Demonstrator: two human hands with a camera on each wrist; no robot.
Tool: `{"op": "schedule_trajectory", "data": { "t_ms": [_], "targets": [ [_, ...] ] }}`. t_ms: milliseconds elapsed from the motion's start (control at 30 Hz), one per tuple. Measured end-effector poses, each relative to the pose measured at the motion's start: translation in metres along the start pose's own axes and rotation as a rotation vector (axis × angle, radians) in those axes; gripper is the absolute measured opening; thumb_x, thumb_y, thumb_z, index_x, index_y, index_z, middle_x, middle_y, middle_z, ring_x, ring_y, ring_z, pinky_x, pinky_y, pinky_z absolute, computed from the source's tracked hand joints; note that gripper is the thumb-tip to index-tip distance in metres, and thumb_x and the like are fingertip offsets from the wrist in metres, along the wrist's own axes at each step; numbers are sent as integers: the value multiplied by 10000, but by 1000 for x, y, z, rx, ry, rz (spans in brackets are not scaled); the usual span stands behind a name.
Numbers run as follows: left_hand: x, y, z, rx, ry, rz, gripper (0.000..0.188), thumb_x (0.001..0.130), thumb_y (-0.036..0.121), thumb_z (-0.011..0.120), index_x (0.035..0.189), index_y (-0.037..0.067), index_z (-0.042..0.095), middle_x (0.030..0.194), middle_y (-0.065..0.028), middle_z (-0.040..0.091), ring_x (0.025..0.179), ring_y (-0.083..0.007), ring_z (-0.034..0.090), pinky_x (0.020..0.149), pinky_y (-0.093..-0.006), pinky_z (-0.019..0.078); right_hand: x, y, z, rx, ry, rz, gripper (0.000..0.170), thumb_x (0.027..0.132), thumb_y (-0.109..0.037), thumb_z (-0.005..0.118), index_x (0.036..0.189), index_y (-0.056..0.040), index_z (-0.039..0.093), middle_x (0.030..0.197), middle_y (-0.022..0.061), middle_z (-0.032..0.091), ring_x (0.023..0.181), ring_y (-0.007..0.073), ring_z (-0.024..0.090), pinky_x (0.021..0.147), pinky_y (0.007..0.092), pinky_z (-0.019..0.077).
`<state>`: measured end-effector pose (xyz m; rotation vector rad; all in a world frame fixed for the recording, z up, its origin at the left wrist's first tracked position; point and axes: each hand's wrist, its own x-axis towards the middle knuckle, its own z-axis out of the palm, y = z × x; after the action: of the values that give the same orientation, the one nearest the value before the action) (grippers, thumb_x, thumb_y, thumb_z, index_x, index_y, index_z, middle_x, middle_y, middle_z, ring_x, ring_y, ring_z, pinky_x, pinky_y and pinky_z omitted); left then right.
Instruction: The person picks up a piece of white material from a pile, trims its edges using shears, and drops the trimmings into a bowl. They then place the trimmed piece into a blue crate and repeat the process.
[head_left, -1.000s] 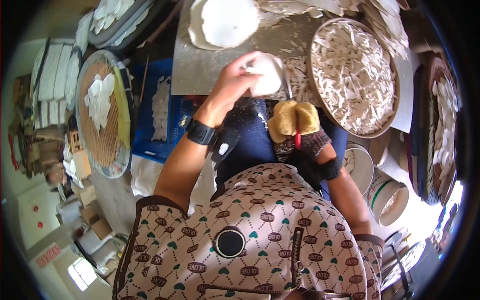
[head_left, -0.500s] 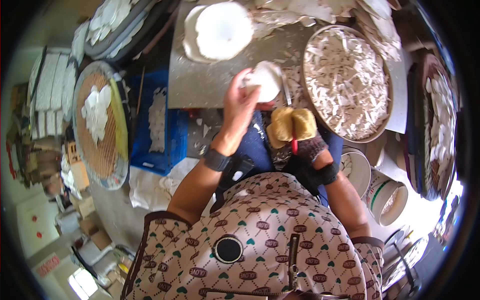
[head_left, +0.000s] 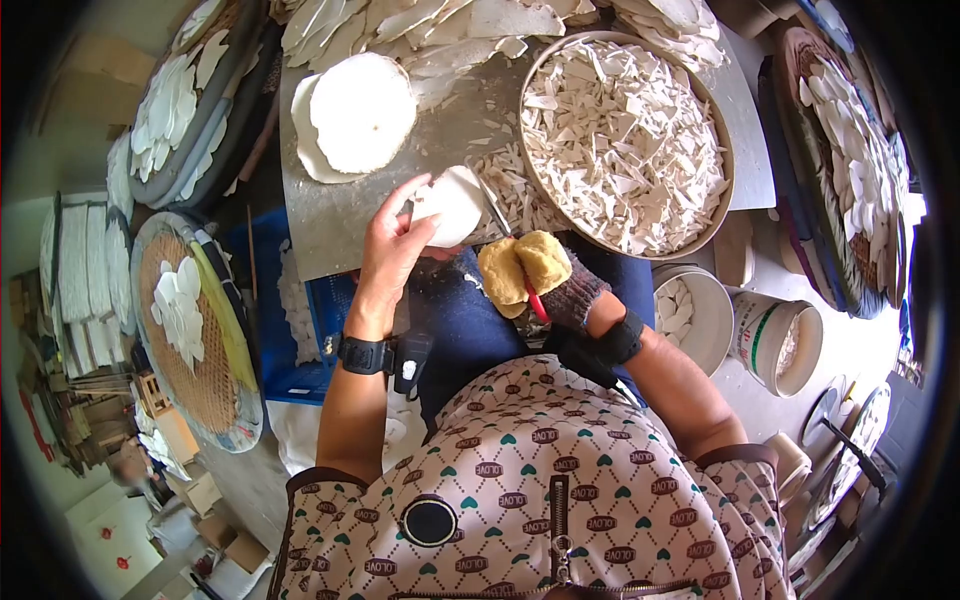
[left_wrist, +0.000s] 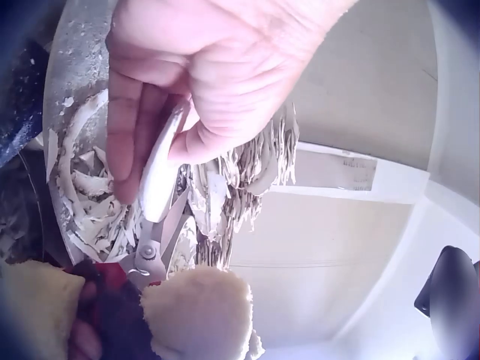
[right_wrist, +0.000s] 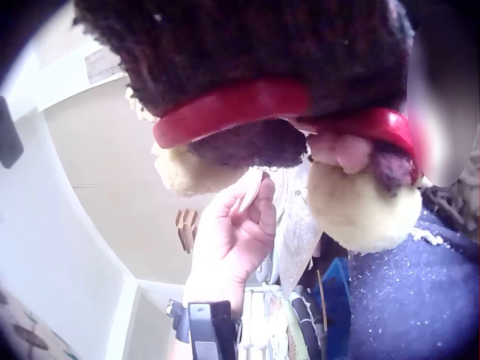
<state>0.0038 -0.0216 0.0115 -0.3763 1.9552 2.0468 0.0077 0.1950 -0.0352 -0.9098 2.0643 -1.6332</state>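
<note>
In the head view my left hand pinches a round white slice between thumb and fingers, over the front of the metal table. My gloved right hand grips a pair of scissors with red handles and thick yellow sponge padding. The left wrist view has the slice edge-on, with the scissors parted around its lower edge. Yellow padding hides part of the glove's fingers in the right wrist view.
A round tray of white offcuts stands right of the hands. Stacked large white slices lie at the left, with more piled behind. Loose scraps lie beside the tray. Buckets stand at lower right, a blue crate at left.
The head view has swung, so the table and tray appear further left. My left hand still holds the slice, now turned against the scissors' blades. The right hand keeps its grip on the scissors.
</note>
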Motion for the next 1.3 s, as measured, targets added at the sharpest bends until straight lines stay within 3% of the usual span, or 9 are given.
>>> {"op": "schedule_trajectory", "data": {
  "t_ms": [200, 433, 667, 700, 800, 900, 1067, 1167, 1300],
  "targets": [
    [-1, -32, 29, -285, 396, 305, 422, 860, 63, 569, 1257, 39, 429, 1110, -127, 578, 882, -200, 631, 625, -269, 561, 2, 6, 11, 146, 49, 83, 270, 677, -235, 688, 889, -80, 624, 820, 107, 639, 774, 295, 612, 671, 358, 493],
    [10, -26, 10, -267, 252, 290, 330, 865, 27, 548, 1179, 5, 450, 1107, -136, 565, 867, -206, 637, 613, -270, 580, 0, -4, 12, 290, 103, 187, 217, 705, -211, 666, 865, -68, 630, 820, 127, 641, 772, 293, 613, 648, 356, 484],
    [12, -6, -13, -22, 13, 71, 409, 868, 68, 557, 1250, 28, 417, 1141, -129, 567, 913, -199, 627, 680, -288, 560, 3, 6, 11, 262, 62, -22, 116, 781, -151, 608, 802, -39, 632, 696, 99, 624, 636, 243, 594, 583, 304, 461],
    [12, -7, -13, -67, 71, 101, 426, 868, 65, 557, 1265, 36, 405, 1139, -127, 568, 923, -200, 623, 706, -299, 555, 3, 9, 13, 201, 102, -90, 136, 782, -166, 612, 809, -35, 634, 682, 89, 617, 615, 235, 588, 578, 289, 461],
    [12, -19, -2, -206, 223, 198, 477, 867, 56, 556, 1308, 62, 372, 1135, -123, 568, 952, -202, 610, 778, -330, 538, 8, -7, 9, 522, 7, 186, 150, 781, -171, 612, 834, -32, 633, 693, 95, 620, 645, 235, 597, 599, 284, 469],
    [14, -31, 12, -304, 342, 299, 525, 867, 39, 549, 1346, 89, 340, 1146, -127, 554, 987, -202, 592, 780, -339, 539, 4, -9, 3, 219, -88, 128, 173, 842, -143, 576, 940, -7, 620, 864, 88, 650, 790, 173, 617, 715, 272, 483],
    [14, -19, 7, -287, 239, 228, 551, 860, 46, 557, 1357, 74, 321, 1155, -127, 542, 937, -207, 614, 687, -315, 560, -4, -9, 5, 393, -88, 229, 208, 882, -166, 575, 1001, 1, 610, 964, 88, 651, 874, 137, 617, 790, 267, 483],
    [15, -15, 7, -303, 233, 187, 534, 858, 53, 560, 1342, 65, 335, 1139, -128, 550, 909, -211, 625, 651, -307, 564, -2, -11, 11, 638, -12, 364, 250, 752, -201, 671, 942, -43, 633, 863, 99, 662, 805, 216, 635, 710, 302, 489],
    [18, -15, 1, -337, 140, 154, 463, 863, 47, 550, 1293, 54, 379, 1147, -141, 554, 936, -217, 619, 722, -317, 555, -7, -7, 12, 258, 20, 145, 273, 785, -262, 638, 934, -34, 638, 840, 104, 663, 764, 201, 639, 674, 305, 489]
  ]
}}
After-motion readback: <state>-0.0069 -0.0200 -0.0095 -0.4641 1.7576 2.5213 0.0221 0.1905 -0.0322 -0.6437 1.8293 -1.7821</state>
